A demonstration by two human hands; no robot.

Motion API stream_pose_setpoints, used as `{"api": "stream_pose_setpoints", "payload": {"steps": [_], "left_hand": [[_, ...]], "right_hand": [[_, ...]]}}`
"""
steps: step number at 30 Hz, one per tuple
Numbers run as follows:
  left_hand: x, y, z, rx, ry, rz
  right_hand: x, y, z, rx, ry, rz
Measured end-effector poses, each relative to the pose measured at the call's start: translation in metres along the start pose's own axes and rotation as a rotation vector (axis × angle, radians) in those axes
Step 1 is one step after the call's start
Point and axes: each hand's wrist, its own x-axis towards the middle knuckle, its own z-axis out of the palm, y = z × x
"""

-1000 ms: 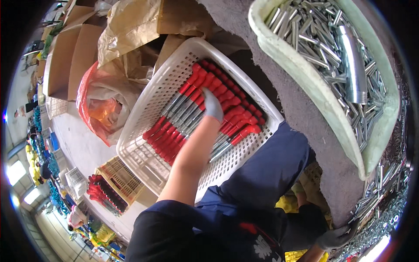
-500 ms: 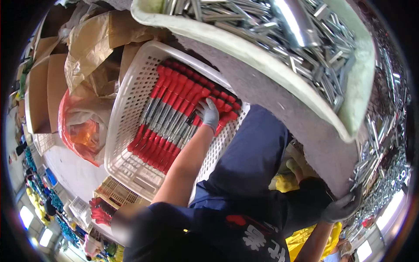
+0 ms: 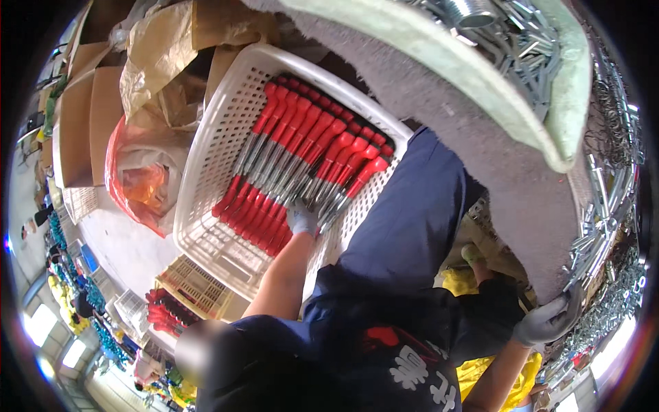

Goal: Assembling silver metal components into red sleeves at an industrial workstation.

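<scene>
A white plastic basket holds closely packed rows of red-ended metal rods, with silver middles showing. My left hand, in a light grey glove, reaches down into the basket. Its fingers bend over the lower part of the rods at the right of the rows; the fingertips are partly hidden among them. Far off at the lower right, my right hand wears a grey glove. Its fingers stretch out beside a heap of loose metal pieces, with the thumb apart from them.
A pale tub of metal pins, with a shiny metal cylinder in it, stands at the top right on a grey surface. Cardboard boxes and a red-edged plastic bag lie left. A beige crate stands below the basket.
My left hand has moved from the upper red ends down toward the lower ends of the rods. The view has shifted, so the tub sits higher in it.
</scene>
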Motion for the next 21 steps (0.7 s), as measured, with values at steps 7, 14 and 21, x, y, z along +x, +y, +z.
{"api": "stream_pose_setpoints", "payload": {"steps": [7,14,21], "left_hand": [[0.039,-0.045,-0.023,-0.143,-0.054,0.229],[0.017,-0.010,-0.002,0.016,0.399,0.050],[0.011,0.004,0.002,0.357,0.003,0.161]], "right_hand": [[0.000,0.002,0.005,-0.015,-0.009,-0.018],[-0.001,0.002,0.005,-0.002,-0.020,-0.007],[-0.005,0.006,0.005,0.017,-0.012,0.034]]}}
